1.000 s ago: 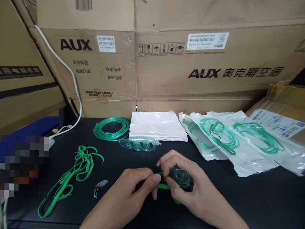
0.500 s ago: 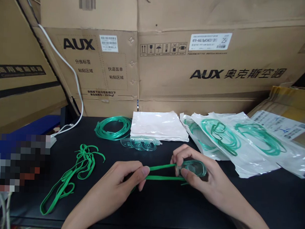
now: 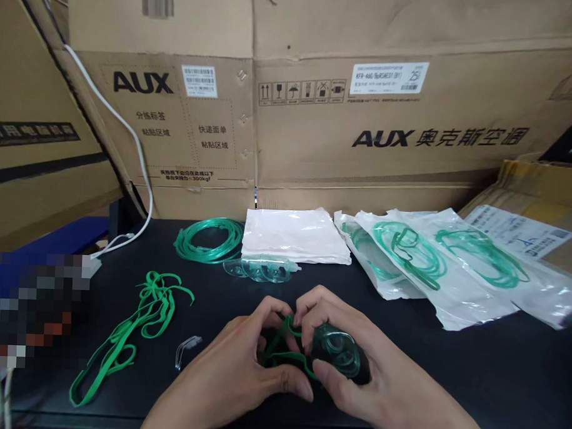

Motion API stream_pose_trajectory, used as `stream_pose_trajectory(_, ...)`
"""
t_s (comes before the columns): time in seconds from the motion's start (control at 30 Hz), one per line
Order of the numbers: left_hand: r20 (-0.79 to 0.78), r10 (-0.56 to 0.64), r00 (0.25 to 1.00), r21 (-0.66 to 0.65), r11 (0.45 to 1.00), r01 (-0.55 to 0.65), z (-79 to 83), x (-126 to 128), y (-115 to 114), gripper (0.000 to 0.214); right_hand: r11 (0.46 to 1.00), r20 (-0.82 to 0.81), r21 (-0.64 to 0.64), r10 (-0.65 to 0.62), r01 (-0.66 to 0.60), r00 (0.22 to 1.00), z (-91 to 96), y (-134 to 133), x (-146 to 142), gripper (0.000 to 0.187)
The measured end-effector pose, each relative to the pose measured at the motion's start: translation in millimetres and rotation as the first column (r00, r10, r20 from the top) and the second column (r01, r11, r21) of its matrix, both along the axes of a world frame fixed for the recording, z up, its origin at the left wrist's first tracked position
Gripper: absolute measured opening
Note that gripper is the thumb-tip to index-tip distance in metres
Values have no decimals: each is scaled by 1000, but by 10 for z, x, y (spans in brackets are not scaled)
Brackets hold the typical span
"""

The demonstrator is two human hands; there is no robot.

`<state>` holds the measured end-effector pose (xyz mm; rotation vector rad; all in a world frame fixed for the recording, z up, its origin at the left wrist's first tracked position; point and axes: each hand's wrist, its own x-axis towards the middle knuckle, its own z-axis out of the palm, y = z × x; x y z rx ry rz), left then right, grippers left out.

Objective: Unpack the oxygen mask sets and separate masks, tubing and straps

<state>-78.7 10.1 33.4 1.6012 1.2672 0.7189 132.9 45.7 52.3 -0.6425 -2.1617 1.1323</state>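
Observation:
Both hands meet low in the middle of the black table (image 3: 472,371). My right hand (image 3: 355,373) is closed around a clear green oxygen mask (image 3: 340,351). My left hand (image 3: 243,369) pinches the green elastic strap (image 3: 281,349) that hangs slack from the mask, fingertips touching those of the right hand. A small clear plastic clip (image 3: 185,352) lies just left of my left hand.
Loose green straps (image 3: 136,325) lie at the left. Behind the hands are a green tubing coil (image 3: 210,240), clear masks (image 3: 260,270), a white bag stack (image 3: 294,235) and sealed packs (image 3: 429,263). Cardboard boxes (image 3: 364,117) wall the back.
Half a second ago the strap was pulled taut between the hands. They have since come back together and the strap is bunched.

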Motion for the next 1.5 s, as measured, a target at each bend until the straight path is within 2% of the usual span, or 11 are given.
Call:
stream_pose_trajectory(0.07, -26, 16, 1000, -1, 1000, -16, 29, 4, 2, 42, 1000, 10, 15, 3, -3, 1000, -1, 10, -3, 24)
stream_pose_trajectory(0.13, -88, 39, 995, 49, 998, -35, 50, 14, 5, 32, 1000, 41, 24, -20, 19, 999, -7, 17, -8, 26)
stream_pose_trajectory(0.23, -157, 6, 988, 117, 993, 13, 58, 32, 6, 24, 999, 86, 27, -39, 36, 996, -16, 14, -25, 25)
stream_pose_trajectory(0.43, -237, -50, 970, 25, 998, 57, 19, 27, -33, 6, 1000, 109, -1, -17, 17, 994, -19, -34, -79, 25)
stream_pose_trajectory(0.7, -133, -199, 971, 94, 973, 212, -26, -6, -53, 36, 999, 45, -24, 43, -42, 998, 7, -1, -29, 19)
stream_pose_trajectory(1.0, -24, -114, 993, -71, 991, 112, 78, 16, -113, 60, 1000, 31, -2, 20, -20, 999, 72, 59, 106, 16)
stream_pose_trajectory(1.1, -29, -94, 995, -70, 993, 92, 160, -64, -115, 60, 1000, 37, -10, -22, 22, 999, 27, 121, 222, 12)
stream_pose_trajectory(1.17, -35, -31, 999, -57, 998, 29, 176, -162, -118, 61, 998, 29, -16, -53, 54, 998, 9, 178, 326, 6)
stream_pose_trajectory(1.23, -31, 70, 997, -55, 996, -71, 147, -263, -118, 60, 996, 5, -12, -91, 91, 996, 20, 228, 420, 3)
stream_pose_trajectory(1.3, -11, 140, 990, -69, 988, -141, 91, -324, -107, 58, 990, -15, 12, -137, 137, 990, 57, 253, 481, 11)
stream_pose_trajectory(1.5, -4, 145, 989, 26, 989, -145, 8, -106, -60, 57, 987, 70, 71, -150, 145, 986, 97, 218, 485, 16)
